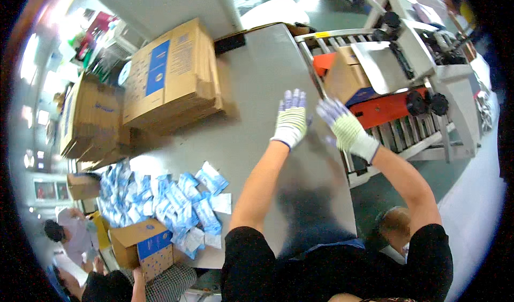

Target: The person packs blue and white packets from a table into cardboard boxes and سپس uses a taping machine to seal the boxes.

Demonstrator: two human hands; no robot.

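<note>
Both my hands wear striped knit work gloves, yellow-green and white with purple fingertips. My left hand is held over the grey table with its fingers stretched out and nothing in them. My right hand is by the table's right edge, beside the roller conveyor, its fingers also straight and slightly blurred. Nearest to it is a cardboard carton with a blue side, lying on the conveyor at the white carton-sealing machine. I cannot tell whether either hand touches anything.
Flattened cartons are stacked at the table's far left, with another stack beyond. Blue-and-white packets lie heaped at left. Someone there holds an open carton. Another person's head shows at lower right. The conveyor has red plates.
</note>
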